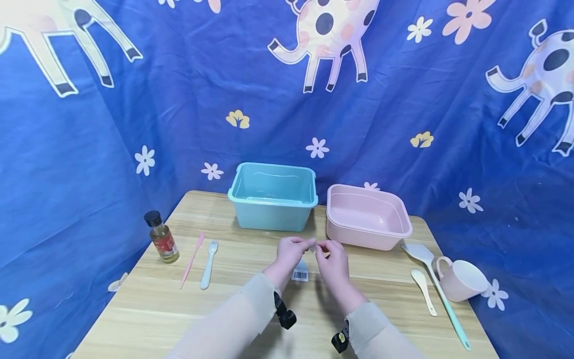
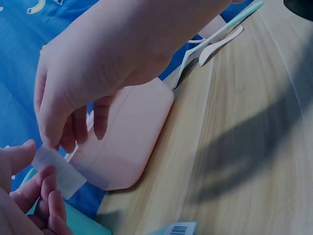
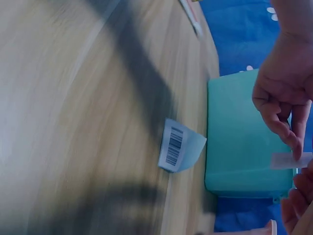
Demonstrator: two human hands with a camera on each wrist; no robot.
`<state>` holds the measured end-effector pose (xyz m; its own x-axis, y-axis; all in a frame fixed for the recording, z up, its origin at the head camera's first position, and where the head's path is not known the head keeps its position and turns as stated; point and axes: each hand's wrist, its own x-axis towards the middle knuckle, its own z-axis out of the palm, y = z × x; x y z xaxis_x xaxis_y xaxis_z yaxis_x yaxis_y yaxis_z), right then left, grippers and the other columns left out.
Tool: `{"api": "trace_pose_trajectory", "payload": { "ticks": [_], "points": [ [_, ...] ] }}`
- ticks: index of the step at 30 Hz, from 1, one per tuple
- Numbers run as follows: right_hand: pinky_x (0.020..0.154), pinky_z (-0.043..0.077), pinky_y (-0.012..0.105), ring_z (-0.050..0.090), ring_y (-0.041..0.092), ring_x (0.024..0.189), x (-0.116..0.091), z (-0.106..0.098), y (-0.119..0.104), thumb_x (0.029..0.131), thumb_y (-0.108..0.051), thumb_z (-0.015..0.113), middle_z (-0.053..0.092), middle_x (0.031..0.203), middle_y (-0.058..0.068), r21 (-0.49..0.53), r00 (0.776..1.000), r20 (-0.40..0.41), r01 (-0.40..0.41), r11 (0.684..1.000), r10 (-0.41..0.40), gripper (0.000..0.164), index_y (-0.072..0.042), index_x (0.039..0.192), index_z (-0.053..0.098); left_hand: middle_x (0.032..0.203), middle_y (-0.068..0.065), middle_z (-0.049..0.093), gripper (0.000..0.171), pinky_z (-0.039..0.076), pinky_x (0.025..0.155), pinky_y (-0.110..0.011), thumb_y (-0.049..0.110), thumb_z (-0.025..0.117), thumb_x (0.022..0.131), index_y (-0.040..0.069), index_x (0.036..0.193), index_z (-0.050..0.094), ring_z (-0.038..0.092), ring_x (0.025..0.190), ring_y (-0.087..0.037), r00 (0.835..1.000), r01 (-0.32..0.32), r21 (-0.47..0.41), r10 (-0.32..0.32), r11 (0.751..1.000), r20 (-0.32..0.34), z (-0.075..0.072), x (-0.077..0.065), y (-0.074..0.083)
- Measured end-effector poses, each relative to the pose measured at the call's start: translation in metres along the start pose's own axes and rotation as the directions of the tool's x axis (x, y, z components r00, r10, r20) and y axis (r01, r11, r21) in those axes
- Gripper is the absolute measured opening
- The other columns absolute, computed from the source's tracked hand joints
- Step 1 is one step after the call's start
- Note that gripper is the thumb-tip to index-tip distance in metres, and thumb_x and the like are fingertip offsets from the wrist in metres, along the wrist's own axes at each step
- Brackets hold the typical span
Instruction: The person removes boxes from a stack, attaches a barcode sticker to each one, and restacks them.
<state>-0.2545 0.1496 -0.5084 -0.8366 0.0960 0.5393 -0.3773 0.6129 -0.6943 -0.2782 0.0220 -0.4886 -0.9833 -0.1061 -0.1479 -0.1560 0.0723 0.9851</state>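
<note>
A small whitish slip (image 2: 62,172) with faint print is held up between both hands above the table. My left hand (image 1: 289,253) pinches it between thumb and fingers. My right hand (image 1: 334,260) pinches the slip's other end, fingertips close to the left ones. Below them a barcode label (image 3: 174,146), with a pale blue part beside the barcode, lies on the wooden table. In the head view the fingers cover most of the slip (image 1: 312,246).
Behind the hands stand a teal basin (image 1: 275,217) and a pink basin (image 1: 363,238). To the left are a black-capped bottle (image 1: 164,243), a pink knife (image 1: 193,259) and a light blue fork (image 1: 209,265). On the right lie a spoon (image 1: 423,290), a spatula (image 1: 441,289) and a tipped mug (image 1: 464,281).
</note>
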Motion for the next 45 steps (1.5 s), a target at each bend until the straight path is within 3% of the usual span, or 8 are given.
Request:
{"api": "trace_pose_trajectory", "payload": {
  "ticks": [7,14,17,21,24,28,36,45],
  "points": [
    [0.065,0.051,0.037,0.055,0.024,0.078,-0.002,0.002,0.007,0.082,-0.001,0.068,0.063,0.081,0.006,-0.269,0.919,0.075,0.392,0.880,-0.386,0.007,-0.003,0.088,0.071,0.077,-0.004,0.066,0.018,0.048,0.069,-0.032,0.015,0.082,0.077,-0.001,0.082,0.073,0.058,0.074,-0.019,1.000,-0.007,-0.019,0.007,1.000,-0.014,-0.002,0.001,-0.003],
    [0.062,0.049,0.037,0.054,0.025,0.076,-0.002,0.004,0.005,0.084,-0.006,0.066,0.060,0.081,0.007,-0.318,0.857,0.101,0.509,0.800,-0.505,0.008,-0.002,0.089,0.071,0.077,-0.004,0.066,0.010,0.045,0.069,-0.031,0.006,0.076,0.077,-0.002,0.082,0.073,0.057,0.076,-0.019,1.000,-0.020,0.002,0.020,1.000,-0.019,-0.009,0.004,-0.004],
    [0.071,0.051,0.040,0.056,0.028,0.083,0.002,0.004,-0.002,0.083,-0.004,0.069,0.063,0.088,0.009,-0.226,0.924,0.069,0.383,0.896,-0.377,0.011,0.000,0.094,0.070,0.078,-0.004,0.066,0.009,0.044,0.066,-0.030,0.006,0.076,0.079,-0.002,0.083,0.073,0.056,0.076,-0.019,0.999,-0.033,0.031,0.034,0.999,-0.015,-0.018,0.007,-0.004],
    [0.082,0.050,0.041,0.058,0.029,0.092,0.012,0.004,-0.008,0.084,-0.003,0.072,0.064,0.096,0.012,0.012,0.997,0.064,-0.039,0.999,0.038,0.019,0.003,0.102,0.069,0.077,-0.003,0.064,0.010,0.042,0.064,-0.028,0.007,0.076,0.082,-0.002,0.084,0.072,0.054,0.073,-0.017,0.996,-0.080,0.118,0.076,0.990,0.042,-0.035,0.012,-0.003],
    [0.080,0.050,0.035,0.060,0.024,0.090,0.021,0.005,-0.008,0.086,-0.004,0.073,0.066,0.097,0.011,0.191,0.926,0.200,-0.356,0.915,0.319,0.023,0.006,0.107,0.069,0.076,-0.003,0.063,0.011,0.043,0.063,-0.029,0.009,0.075,0.085,-0.002,0.084,0.071,0.053,0.073,-0.017,0.985,-0.146,0.202,0.122,0.968,0.126,-0.048,0.016,-0.002],
    [0.074,0.051,0.032,0.063,0.019,0.081,0.026,0.011,-0.004,0.086,-0.002,0.073,0.069,0.090,0.009,0.295,0.795,0.398,-0.583,0.757,0.457,0.023,0.009,0.105,0.068,0.077,-0.002,0.063,0.008,0.044,0.065,-0.030,0.008,0.075,0.085,0.001,0.083,0.071,0.053,0.074,-0.017,0.967,-0.193,0.259,0.138,0.947,0.214,-0.063,0.019,-0.003],
    [0.065,0.051,0.029,0.063,0.016,0.069,0.028,0.032,-0.008,0.083,0.003,0.073,0.065,0.074,0.004,0.348,0.768,0.440,-0.624,0.700,0.465,0.008,0.002,0.087,0.067,0.078,-0.001,0.066,0.009,0.047,0.067,-0.032,0.008,0.078,0.083,0.002,0.084,0.072,0.057,0.075,-0.018,0.964,-0.207,0.299,0.142,0.931,0.224,-0.081,0.024,-0.005],
    [0.058,0.047,0.024,0.055,0.013,0.062,0.038,0.074,-0.021,0.082,0.003,0.074,0.059,0.069,0.003,0.295,0.840,0.344,-0.520,0.801,0.419,0.007,0.002,0.084,0.067,0.082,-0.005,0.070,0.008,0.047,0.072,-0.035,0.008,0.076,0.084,0.000,0.085,0.075,0.059,0.079,-0.019,0.986,-0.159,0.255,0.166,0.954,-0.004,-0.096,0.034,-0.020]
  ]
}}
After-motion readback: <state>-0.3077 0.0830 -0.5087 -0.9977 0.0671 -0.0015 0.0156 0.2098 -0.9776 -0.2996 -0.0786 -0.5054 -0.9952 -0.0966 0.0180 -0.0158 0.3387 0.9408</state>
